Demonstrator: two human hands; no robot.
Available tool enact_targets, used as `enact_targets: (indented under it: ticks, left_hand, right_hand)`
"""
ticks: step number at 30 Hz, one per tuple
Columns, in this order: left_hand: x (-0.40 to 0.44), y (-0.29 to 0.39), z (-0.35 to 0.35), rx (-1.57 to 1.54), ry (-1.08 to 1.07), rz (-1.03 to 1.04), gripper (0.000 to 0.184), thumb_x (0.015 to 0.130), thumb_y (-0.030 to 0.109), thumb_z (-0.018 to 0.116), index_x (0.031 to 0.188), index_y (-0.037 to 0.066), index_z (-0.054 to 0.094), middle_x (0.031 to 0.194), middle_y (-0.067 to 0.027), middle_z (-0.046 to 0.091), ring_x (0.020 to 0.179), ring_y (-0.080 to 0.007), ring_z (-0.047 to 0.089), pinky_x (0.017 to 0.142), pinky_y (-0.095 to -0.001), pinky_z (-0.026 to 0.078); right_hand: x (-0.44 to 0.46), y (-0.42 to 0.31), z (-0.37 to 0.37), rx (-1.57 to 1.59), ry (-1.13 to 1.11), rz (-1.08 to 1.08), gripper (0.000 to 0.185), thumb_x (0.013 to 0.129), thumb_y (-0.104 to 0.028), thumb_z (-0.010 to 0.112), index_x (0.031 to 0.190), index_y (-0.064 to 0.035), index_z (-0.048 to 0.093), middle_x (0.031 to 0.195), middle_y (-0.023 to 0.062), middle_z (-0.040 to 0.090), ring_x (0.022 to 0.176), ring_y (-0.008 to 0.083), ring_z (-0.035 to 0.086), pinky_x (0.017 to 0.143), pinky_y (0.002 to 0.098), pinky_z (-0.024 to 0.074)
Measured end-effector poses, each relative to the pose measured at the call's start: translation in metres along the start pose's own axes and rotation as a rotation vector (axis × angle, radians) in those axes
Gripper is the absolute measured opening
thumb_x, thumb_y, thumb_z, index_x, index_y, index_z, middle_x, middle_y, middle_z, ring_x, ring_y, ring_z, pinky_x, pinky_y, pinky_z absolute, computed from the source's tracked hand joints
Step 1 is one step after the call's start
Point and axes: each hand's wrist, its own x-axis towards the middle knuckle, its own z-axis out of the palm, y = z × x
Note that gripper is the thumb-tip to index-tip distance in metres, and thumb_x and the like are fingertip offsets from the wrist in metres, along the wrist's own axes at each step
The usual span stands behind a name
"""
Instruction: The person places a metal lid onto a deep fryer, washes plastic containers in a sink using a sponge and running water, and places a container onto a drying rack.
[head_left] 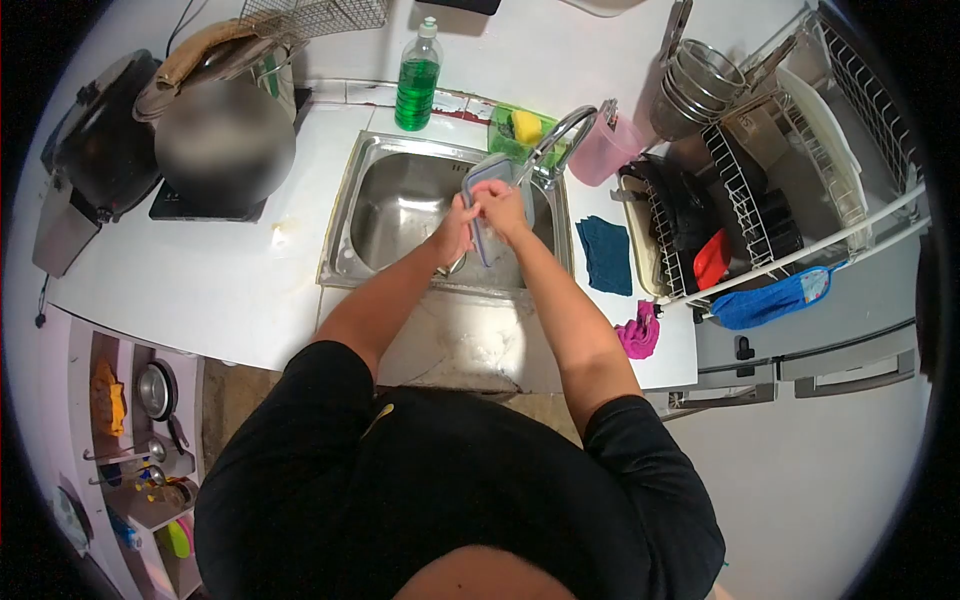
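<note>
Over the steel sink [385, 225] my two hands meet at a clear plastic container lid [487, 175] with a blue-grey rim, held tilted below the tap [560, 140]. My right hand [502, 210] is closed on the lid's near side. Close beside it, my left hand [456, 236] has its fingers curled at the rim, partly overlapping the right fingers. Under my left wrist a small metal part shows in the sink, too covered to name. Part of the basin's right side is hidden behind the lid and my right arm.
Behind the sink stand a green dish-soap bottle [416, 80], a yellow sponge [526, 127] in a green tray, and a pink cup [604, 150]. To the right are a dark blue cloth [604, 256], a magenta cloth [639, 331] and a loaded dish rack [755, 205]. Pots stand left.
</note>
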Motion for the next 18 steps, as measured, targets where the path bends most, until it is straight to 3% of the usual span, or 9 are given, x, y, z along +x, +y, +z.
enact_targets:
  ticks: [1,3,5,6,7,9,11,15,18]
  left_hand:
    - [0.014,-0.004,-0.024,-0.001,0.001,0.0,0.034,0.088,0.018,0.044,0.12,0.007,0.041,0.103,-0.0034,0.05,0.101,-0.0158,0.047,0.084,-0.0366,0.041]
    - [0.04,-0.006,-0.07,-0.013,-0.425,-0.184,0.037,0.088,0.029,0.044,0.12,0.012,0.037,0.109,-0.0063,0.049,0.101,-0.0215,0.049,0.081,-0.0454,0.043]
    - [0.044,-0.009,-0.061,0.026,-0.267,-0.12,0.042,0.089,0.038,0.042,0.124,0.016,0.034,0.117,-0.0084,0.044,0.103,-0.0242,0.049,0.082,-0.049,0.042]
    - [0.036,-0.002,-0.046,0.064,-0.109,-0.056,0.048,0.089,0.046,0.039,0.128,0.02,0.031,0.124,-0.0106,0.039,0.104,-0.0269,0.049,0.083,-0.0526,0.042]
    - [0.027,0.006,-0.035,0.066,-0.11,-0.06,0.048,0.089,0.046,0.039,0.128,0.02,0.031,0.124,-0.0106,0.039,0.104,-0.0269,0.049,0.083,-0.0526,0.042]
    - [0.019,0.014,-0.02,0.081,0.079,-0.235,0.051,0.088,0.049,0.04,0.127,0.017,0.033,0.119,-0.0105,0.045,0.101,-0.0254,0.048,0.083,-0.052,0.041]
    - [0.025,0.006,-0.026,0.086,0.011,-0.194,0.052,0.088,0.051,0.038,0.128,0.018,0.033,0.121,-0.0107,0.043,0.102,-0.0251,0.047,0.084,-0.0517,0.04]
    - [0.033,-0.005,-0.043,0.043,-0.076,-0.169,0.053,0.089,0.052,0.035,0.128,0.017,0.036,0.124,-0.0102,0.04,0.109,-0.0242,0.041,0.088,-0.0497,0.036]
    - [0.032,-0.008,-0.044,0.128,-0.196,-0.01,0.065,0.085,0.057,0.035,0.132,0.013,0.029,0.124,-0.0151,0.038,0.113,-0.0273,0.038,0.093,-0.0467,0.035]
  right_hand:
    - [0.0,0.004,0.0,-0.146,-0.121,-0.027,0.006,0.076,-0.006,0.056,0.077,-0.0043,0.061,0.066,0.001,0.056,0.054,0.0079,0.051,0.048,0.0211,0.0411]
    - [-0.002,0.0,-0.001,-0.081,-0.198,0.037,0.008,0.077,-0.005,0.054,0.076,-0.0044,0.061,0.066,0.0016,0.057,0.054,0.0087,0.051,0.048,0.021,0.0411]
    - [0.001,-0.004,-0.006,-0.012,-0.27,0.099,0.01,0.078,-0.004,0.052,0.076,-0.0044,0.062,0.066,0.0022,0.057,0.054,0.0095,0.051,0.048,0.0208,0.0412]
    - [0.018,0.006,-0.017,-0.099,-0.204,0.091,0.01,0.076,-0.004,0.052,0.075,-0.0046,0.062,0.063,0.0022,0.056,0.053,0.0107,0.051,0.046,0.023,0.0395]
    - [0.032,0.012,-0.023,-0.187,-0.137,0.084,0.01,0.075,-0.005,0.052,0.073,-0.0048,0.062,0.061,0.0021,0.056,0.051,0.0119,0.05,0.044,0.0252,0.0378]
    - [0.04,0.005,-0.027,-0.176,-0.063,0.148,0.012,0.078,-0.006,0.05,0.075,-0.0042,0.061,0.064,0.0033,0.057,0.054,0.0118,0.051,0.047,0.0239,0.0399]
    - [0.05,-0.006,-0.031,-0.164,0.012,0.208,0.014,0.081,-0.008,0.049,0.077,-0.0035,0.061,0.067,0.0045,0.058,0.056,0.0117,0.052,0.05,0.0227,0.0421]
    - [0.058,-0.019,-0.036,-0.493,-0.169,0.033,0.013,0.08,-0.01,0.049,0.078,-0.0027,0.059,0.067,0.0052,0.056,0.054,0.0128,0.049,0.047,0.0257,0.0389]
    - [0.047,-0.034,-0.033,-0.264,-0.155,0.183,0.015,0.081,-0.012,0.048,0.075,-0.0031,0.058,0.067,0.0052,0.055,0.054,0.0126,0.048,0.048,0.025,0.0383]
